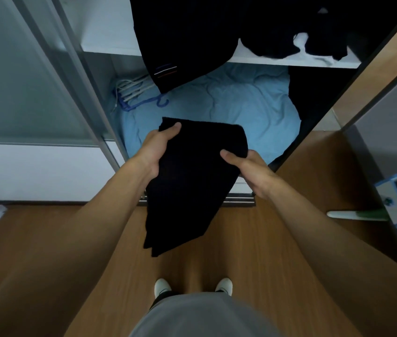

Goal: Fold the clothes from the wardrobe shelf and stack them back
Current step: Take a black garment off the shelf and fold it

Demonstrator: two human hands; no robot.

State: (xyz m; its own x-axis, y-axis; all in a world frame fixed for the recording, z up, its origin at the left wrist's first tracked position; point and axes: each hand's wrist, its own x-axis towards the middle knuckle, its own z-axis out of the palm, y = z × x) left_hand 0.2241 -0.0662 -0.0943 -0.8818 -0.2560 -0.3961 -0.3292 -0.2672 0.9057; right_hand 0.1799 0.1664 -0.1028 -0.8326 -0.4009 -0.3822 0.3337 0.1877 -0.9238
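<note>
Hanging between the two hands, the black garment (192, 186) is partly folded into a long dark panel, held in the air in front of the open wardrobe, with its lower end drooping toward the wooden floor (46, 239). The left grip (158, 147) pinches the upper left corner, thumb on top of the cloth. The right grip (248, 166) pinches the right edge the same way, its fingers hidden beneath.

Beyond it, the white shelf (110, 43) carries a loose heap of dark clothes (289, 25). One striped-hem piece (180, 57) spills over the shelf's front edge and hangs above the blue bedding (241, 100), near a bundle of hangers (134, 91).

The likely trouble lies in the unsupported lower half. With nothing flat beneath it, the layers could slide apart or the fold could open as the garment is lifted. The shelf is crowded, so pushing the folded piece in might snag the heap or drag the overhanging piece down. A pinch this close to the edges could also slip, dropping the garment to the floor.
</note>
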